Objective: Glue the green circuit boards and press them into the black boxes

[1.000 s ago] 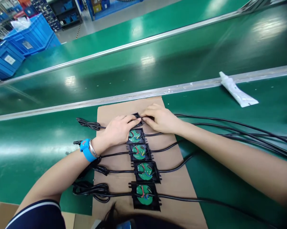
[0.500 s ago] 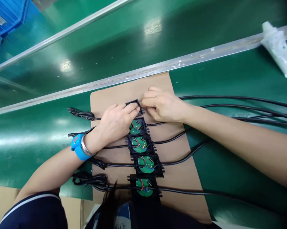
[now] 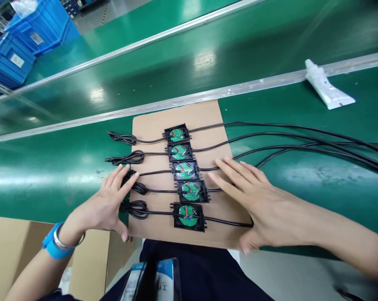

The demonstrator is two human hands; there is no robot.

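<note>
A column of several open black plastic housings lies on a cardboard sheet. Inside each is a round green circuit board with red, blue and yellow wires. Black cables leave both sides, bundled in coils on the left and running long to the right. My left hand, fingers spread, rests at the cardboard's left edge over some of the coiled cables. My right hand lies open with spread fingers across the right edge of the cardboard, over the cables there. Neither hand grasps anything.
A white squeeze tube lies at the upper right, against the metal rail along the green bench. Blue bins stand at the upper left. Cardboard boxes are below the bench at the lower left.
My hands have left the farthest housing and spread apart to both sides of the cardboard, nearer to me. All the housings are now uncovered. The view has shifted, showing more bins.
</note>
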